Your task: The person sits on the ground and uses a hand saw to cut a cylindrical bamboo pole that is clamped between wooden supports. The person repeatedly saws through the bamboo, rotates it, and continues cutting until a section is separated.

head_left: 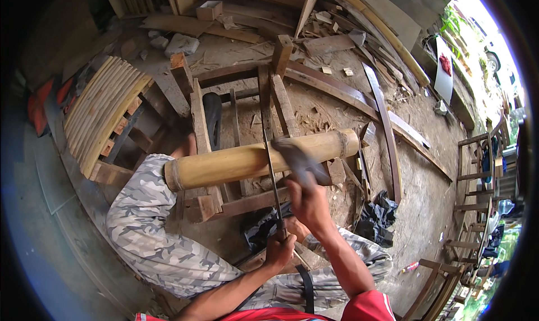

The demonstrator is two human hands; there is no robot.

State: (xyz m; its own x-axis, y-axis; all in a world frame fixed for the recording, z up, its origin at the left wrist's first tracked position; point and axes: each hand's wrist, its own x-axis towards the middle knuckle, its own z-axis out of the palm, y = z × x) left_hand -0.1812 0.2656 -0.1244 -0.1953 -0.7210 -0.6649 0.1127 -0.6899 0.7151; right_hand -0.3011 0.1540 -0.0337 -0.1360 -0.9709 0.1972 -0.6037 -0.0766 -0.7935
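Note:
A thick yellow bamboo pole [224, 167] with a node ring near each end lies crosswise on a rough wooden frame [247, 205]. My left hand [279, 251] is closed round the handle of a long, narrow machete [270, 165], whose blade lies across the bamboo near its middle. In my right hand [310, 206] is a dark tool that looks like a hammer [292, 155], blurred by motion, over the bamboo just right of the blade. Whether its head touches blade or bamboo I cannot tell.
My legs in camouflage trousers [163, 239] flank the frame. On the left stands a slatted wooden piece [106, 108]. Long planks [384, 130] and wood scraps lie to the right, near a black plastic bag [379, 220]. Wooden chair frames [474, 192] line the far right.

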